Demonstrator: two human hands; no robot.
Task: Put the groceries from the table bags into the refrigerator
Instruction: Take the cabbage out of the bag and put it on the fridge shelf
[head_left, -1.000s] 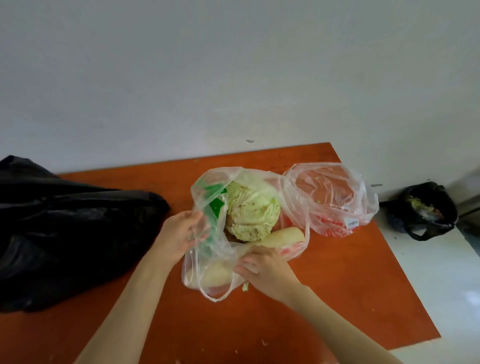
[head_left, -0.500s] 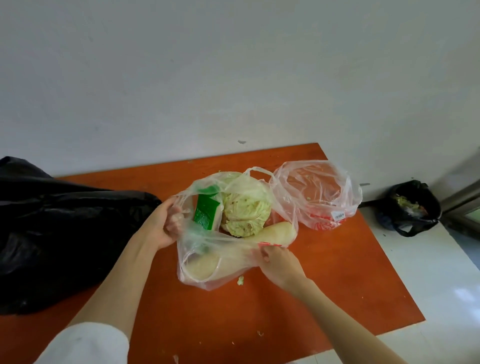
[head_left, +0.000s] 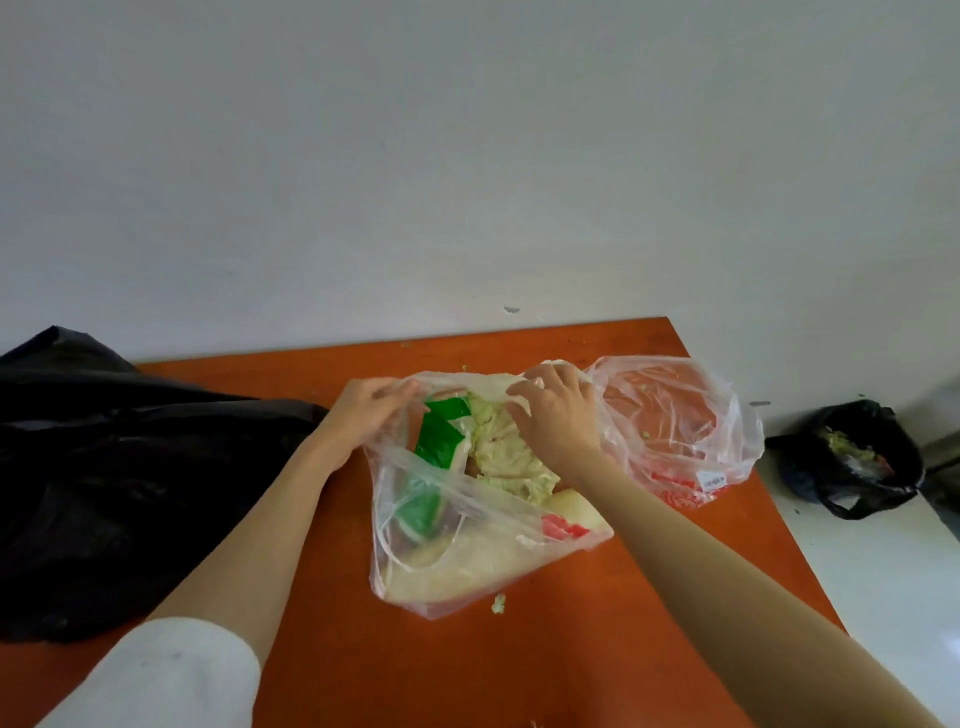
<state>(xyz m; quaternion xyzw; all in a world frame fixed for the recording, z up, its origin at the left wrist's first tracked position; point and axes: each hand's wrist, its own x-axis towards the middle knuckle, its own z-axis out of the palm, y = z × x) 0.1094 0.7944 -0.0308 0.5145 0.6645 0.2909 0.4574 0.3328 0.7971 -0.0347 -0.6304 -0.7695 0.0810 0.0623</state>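
Observation:
A clear plastic bag (head_left: 467, 561) lies on the orange table (head_left: 597, 649). Inside it are a pale green cabbage (head_left: 501, 447), a green packet (head_left: 436, 436) and a long white radish (head_left: 467, 566) along the bottom. My left hand (head_left: 363, 410) pinches the bag's rim at its far left edge. My right hand (head_left: 558, 415) grips the rim on the far right, its fingers over the cabbage. The bag's mouth is pulled open between the two hands. A second clear bag (head_left: 680, 431) with red print sits just to the right.
A big black plastic bag (head_left: 104, 478) covers the table's left side. On the white floor at right stands a small black bag (head_left: 852, 457) holding scraps. A grey wall runs behind the table. Small leaf bits (head_left: 497, 603) lie near the clear bag.
My right hand has moved from the bag's near edge by the radish up to the far rim over the cabbage. My left hand has shifted to the far-left rim, spreading the mouth.

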